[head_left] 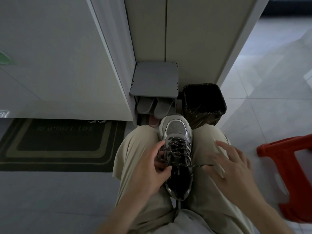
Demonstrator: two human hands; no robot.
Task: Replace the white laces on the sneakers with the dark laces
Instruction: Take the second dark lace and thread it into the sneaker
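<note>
grey mesh sneaker (176, 128) | left hand (148, 168) pinches dark speckled lace (179, 149) | right hand (231, 168) fingers (222, 146) spread | grab loose tip (205, 165), tension evenly

Grey sneaker (176, 132), dark laces (175, 149) threaded, wedged toe-forward between knees.

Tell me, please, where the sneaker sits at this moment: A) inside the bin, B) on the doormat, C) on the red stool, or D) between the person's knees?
D: the sneaker is wedged between the knees, toe pointing away from the person, while the left hand grips its lace.
</note>
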